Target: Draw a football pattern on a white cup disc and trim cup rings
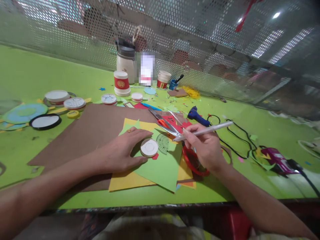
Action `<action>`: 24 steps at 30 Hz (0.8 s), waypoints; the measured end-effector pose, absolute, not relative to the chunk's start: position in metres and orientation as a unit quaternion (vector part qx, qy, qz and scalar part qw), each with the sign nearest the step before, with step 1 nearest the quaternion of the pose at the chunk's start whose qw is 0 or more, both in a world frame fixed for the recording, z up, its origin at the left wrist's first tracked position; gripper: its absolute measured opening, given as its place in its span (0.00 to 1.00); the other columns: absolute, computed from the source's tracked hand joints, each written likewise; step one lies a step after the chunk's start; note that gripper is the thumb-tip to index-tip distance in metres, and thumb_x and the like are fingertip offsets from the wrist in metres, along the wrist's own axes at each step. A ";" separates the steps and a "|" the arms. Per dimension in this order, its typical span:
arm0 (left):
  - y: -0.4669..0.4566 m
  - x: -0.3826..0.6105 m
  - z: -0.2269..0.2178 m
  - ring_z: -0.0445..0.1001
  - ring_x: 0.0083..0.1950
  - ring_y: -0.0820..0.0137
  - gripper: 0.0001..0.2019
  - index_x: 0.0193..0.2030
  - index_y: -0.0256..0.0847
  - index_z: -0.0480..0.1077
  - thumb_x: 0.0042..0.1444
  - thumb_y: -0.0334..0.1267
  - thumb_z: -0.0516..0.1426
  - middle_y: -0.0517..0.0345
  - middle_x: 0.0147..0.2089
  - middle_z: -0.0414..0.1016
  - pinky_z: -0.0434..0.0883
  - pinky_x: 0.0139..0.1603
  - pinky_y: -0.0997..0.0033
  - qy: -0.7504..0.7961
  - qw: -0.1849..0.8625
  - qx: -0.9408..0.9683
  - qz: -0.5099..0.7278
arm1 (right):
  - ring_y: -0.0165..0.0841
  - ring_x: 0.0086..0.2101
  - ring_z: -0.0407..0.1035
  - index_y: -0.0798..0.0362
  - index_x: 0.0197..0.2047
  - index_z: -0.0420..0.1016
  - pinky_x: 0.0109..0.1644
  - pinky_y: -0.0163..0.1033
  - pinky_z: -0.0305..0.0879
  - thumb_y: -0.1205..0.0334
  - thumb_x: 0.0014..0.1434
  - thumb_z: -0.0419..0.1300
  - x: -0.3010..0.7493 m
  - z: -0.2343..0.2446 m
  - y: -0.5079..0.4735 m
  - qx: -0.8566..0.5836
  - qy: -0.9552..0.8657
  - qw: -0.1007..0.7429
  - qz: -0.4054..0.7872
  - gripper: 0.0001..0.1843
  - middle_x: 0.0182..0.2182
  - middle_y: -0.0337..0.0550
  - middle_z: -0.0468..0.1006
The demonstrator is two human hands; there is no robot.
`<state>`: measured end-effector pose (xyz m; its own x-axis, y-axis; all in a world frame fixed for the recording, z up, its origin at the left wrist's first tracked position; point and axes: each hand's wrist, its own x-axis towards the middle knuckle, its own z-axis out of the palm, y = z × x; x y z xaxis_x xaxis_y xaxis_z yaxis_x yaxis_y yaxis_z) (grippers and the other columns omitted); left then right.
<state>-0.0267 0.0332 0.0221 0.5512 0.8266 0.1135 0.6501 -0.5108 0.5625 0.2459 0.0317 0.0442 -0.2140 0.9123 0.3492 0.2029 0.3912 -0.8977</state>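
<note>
My left hand (128,146) rests on the papers with thumb and fingers spread beside a small round white lid (149,148). A faint polygon is drawn on the lid's top. In my right hand (206,146) is a pale silvery pencil (207,130), its tip pointing left above the scissors. Those large scissors (192,161) have red handles and lie partly hidden under my right hand. A clear half-round protractor (163,143) lies on the green paper (160,173), right of the lid. A small red paper piece (155,156) peeks out beside the lid.
Yellow paper (130,183) and brown sheets (95,130) lie beneath. A blue glue gun (197,116) and its cable sit right, near a purple power strip (277,161). Paper cups (121,83), a jug (125,63) and round lids (57,96) stand behind, before a perforated screen.
</note>
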 end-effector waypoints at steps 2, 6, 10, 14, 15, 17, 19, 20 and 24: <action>0.035 -0.026 0.022 0.75 0.58 0.50 0.31 0.66 0.40 0.68 0.58 0.49 0.62 0.43 0.59 0.77 0.73 0.58 0.51 0.448 0.263 0.834 0.186 | 0.26 0.19 0.64 0.51 0.36 0.73 0.24 0.32 0.63 0.58 0.69 0.61 0.245 0.043 0.029 -0.405 -0.682 0.468 0.389 0.08 0.19 0.30 0.70; 0.038 -0.024 0.018 0.78 0.53 0.52 0.33 0.66 0.41 0.69 0.56 0.53 0.62 0.43 0.55 0.78 0.75 0.54 0.53 0.473 0.284 0.812 0.190 | 0.29 0.26 0.73 0.51 0.41 0.76 0.32 0.34 0.70 0.59 0.68 0.62 0.245 0.036 0.027 -0.395 -0.695 0.446 0.404 0.05 0.25 0.35 0.78; 0.041 -0.024 0.014 0.76 0.58 0.49 0.34 0.65 0.41 0.68 0.53 0.52 0.64 0.45 0.59 0.78 0.73 0.57 0.52 0.482 0.272 0.808 0.204 | 0.32 0.33 0.77 0.50 0.45 0.78 0.38 0.36 0.72 0.60 0.66 0.63 0.242 0.032 0.027 -0.390 -0.715 0.420 0.401 0.05 0.32 0.39 0.83; 0.043 -0.025 0.014 0.77 0.57 0.49 0.34 0.64 0.41 0.67 0.52 0.52 0.65 0.45 0.58 0.77 0.74 0.55 0.52 0.487 0.265 0.804 0.215 | 0.33 0.35 0.78 0.50 0.45 0.79 0.38 0.36 0.72 0.60 0.65 0.63 0.236 0.031 0.024 -0.399 -0.725 0.397 0.397 0.07 0.36 0.42 0.84; 0.043 -0.025 0.014 0.77 0.56 0.49 0.34 0.65 0.42 0.67 0.52 0.51 0.65 0.45 0.58 0.77 0.75 0.55 0.53 0.487 0.264 0.804 0.217 | 0.32 0.33 0.77 0.51 0.44 0.78 0.37 0.36 0.71 0.60 0.65 0.63 0.234 0.031 0.024 -0.403 -0.726 0.394 0.395 0.06 0.35 0.42 0.83; 0.043 -0.026 0.014 0.77 0.56 0.49 0.33 0.64 0.42 0.67 0.52 0.51 0.64 0.46 0.58 0.77 0.75 0.54 0.53 0.486 0.263 0.804 0.219 | 0.30 0.29 0.73 0.51 0.39 0.77 0.33 0.34 0.67 0.59 0.65 0.63 0.233 0.031 0.023 -0.410 -0.727 0.388 0.392 0.05 0.30 0.39 0.80; 0.043 -0.026 0.013 0.77 0.56 0.50 0.32 0.64 0.43 0.68 0.54 0.51 0.64 0.46 0.59 0.77 0.75 0.53 0.53 0.484 0.264 0.805 0.219 | 0.28 0.25 0.68 0.51 0.36 0.76 0.29 0.33 0.63 0.60 0.65 0.63 0.232 0.032 0.025 -0.415 -0.726 0.386 0.390 0.06 0.25 0.35 0.75; 0.043 -0.027 0.012 0.77 0.56 0.50 0.32 0.64 0.43 0.67 0.54 0.51 0.63 0.46 0.59 0.78 0.75 0.53 0.54 0.483 0.265 0.805 0.218 | 0.28 0.24 0.66 0.51 0.35 0.75 0.27 0.32 0.61 0.60 0.66 0.62 0.232 0.032 0.025 -0.416 -0.725 0.386 0.390 0.06 0.23 0.34 0.73; 0.042 -0.028 0.012 0.78 0.55 0.54 0.32 0.67 0.45 0.65 0.57 0.48 0.63 0.49 0.59 0.79 0.75 0.52 0.58 0.474 0.270 0.810 0.215 | 0.26 0.19 0.58 0.50 0.36 0.72 0.22 0.32 0.54 0.60 0.67 0.60 0.231 0.033 0.028 -0.416 -0.713 0.403 0.396 0.07 0.19 0.29 0.64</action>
